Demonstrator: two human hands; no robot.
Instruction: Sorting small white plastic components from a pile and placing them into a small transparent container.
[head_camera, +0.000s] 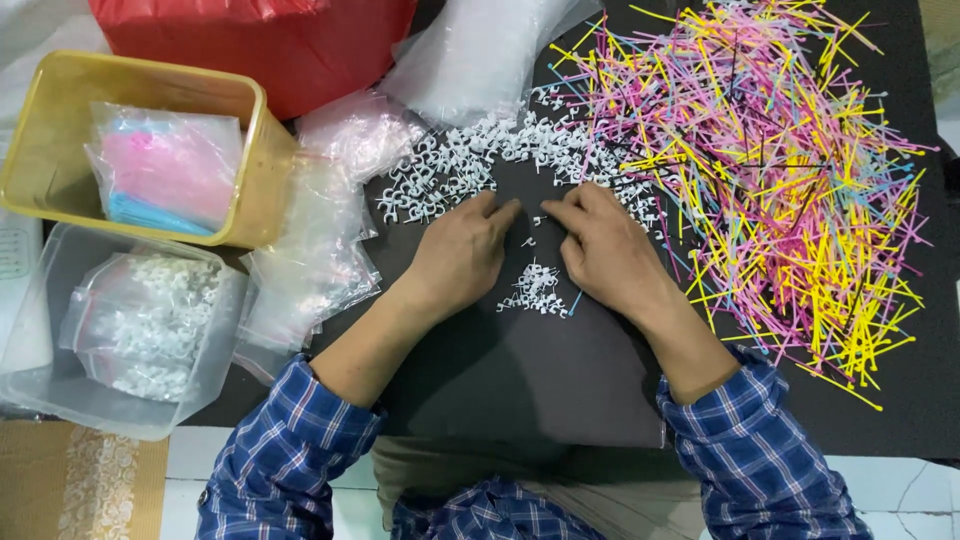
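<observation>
I see my left hand (460, 252) palm-down on the black surface (520, 380), fingers curled loosely, grasping nothing visible. A small heap of white cable clips (535, 290) lies between the hands (larger pile above). My right hand (605, 250) pinches something I cannot tell.

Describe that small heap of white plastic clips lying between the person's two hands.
The small heap of white plastic clips is a loose cluster of tiny hooked pieces, some apparently with thin pins. It lies on the black mat, just below the fingertips, between the left hand and the right hand, close to the right hand. A much larger scatter of similar white clips lies above.
</observation>
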